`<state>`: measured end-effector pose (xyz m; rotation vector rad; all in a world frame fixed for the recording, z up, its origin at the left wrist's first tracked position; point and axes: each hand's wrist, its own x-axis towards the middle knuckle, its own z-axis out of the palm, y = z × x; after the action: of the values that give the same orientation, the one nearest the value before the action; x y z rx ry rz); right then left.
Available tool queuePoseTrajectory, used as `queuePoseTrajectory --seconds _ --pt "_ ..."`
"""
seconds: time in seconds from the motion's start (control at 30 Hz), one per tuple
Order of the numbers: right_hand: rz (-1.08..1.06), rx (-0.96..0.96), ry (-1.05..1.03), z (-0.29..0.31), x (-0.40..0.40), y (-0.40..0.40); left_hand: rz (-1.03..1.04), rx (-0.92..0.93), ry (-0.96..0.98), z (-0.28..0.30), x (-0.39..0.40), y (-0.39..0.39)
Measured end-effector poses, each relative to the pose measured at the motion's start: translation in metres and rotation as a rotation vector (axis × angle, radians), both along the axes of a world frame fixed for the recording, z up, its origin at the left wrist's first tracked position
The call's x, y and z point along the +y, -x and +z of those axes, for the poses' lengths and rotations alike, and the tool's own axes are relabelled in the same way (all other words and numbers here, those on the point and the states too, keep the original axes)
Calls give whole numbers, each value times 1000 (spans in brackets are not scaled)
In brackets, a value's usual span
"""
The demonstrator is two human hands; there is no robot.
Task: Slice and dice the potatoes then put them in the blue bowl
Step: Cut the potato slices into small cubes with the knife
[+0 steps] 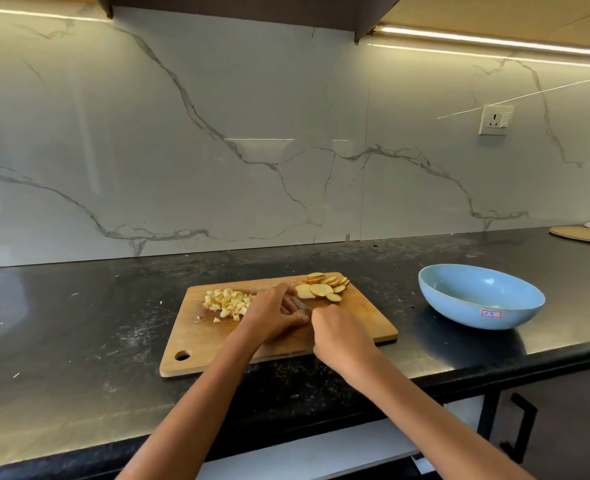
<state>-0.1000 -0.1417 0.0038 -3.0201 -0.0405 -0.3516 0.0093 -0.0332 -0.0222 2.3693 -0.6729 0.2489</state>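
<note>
A person is standing at a dark countertop point(78, 323), working over a wooden cutting board point(355, 323) with both bare hands. The left hand point(272, 318) is lying on the board with curled fingers point(288, 303) pressing down on a small pale potato piece point(302, 312), which is peeking out just beside the fingertips. The right hand point(336, 336) is clenching around a knife handle, hidden inside the fist. The knife blade point(300, 304) is only partly showing between the two hands, and it is running roughly from the right fist toward the far left, ending near the left fingers.

To the left of the left hand, touching its knuckles, a loose heap of diced potato point(226, 303) is lying on the board: small pale yellow cubes, some with tan skin edges. Just beyond the hands, at the board's far right corner, round potato slices point(323, 287) are lying overlapped, pale with brownish rims.

The blue bowl point(481, 297) is sitting well apart to the right on the countertop, with a small label on its side.
</note>
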Motion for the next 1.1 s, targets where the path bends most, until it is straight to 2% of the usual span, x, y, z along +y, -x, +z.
queuePoseTrajectory --seconds 0.23,0.37,0.53,0.93,1.1 --pt "52 26 54 -1 -10 17 -78 -14 -220 7 -2 5" --pt "46 50 52 2 -8 17 -47 -61 -286 5 -2 4" --pt "36 41 49 2 -8 19 -108 -141 -264 7 -7 7" --pt "52 143 68 25 -28 33 -125 -74 -302 8 -3 5" --pt "31 44 -30 35 -41 37 -141 -76 -165 4 0 1"
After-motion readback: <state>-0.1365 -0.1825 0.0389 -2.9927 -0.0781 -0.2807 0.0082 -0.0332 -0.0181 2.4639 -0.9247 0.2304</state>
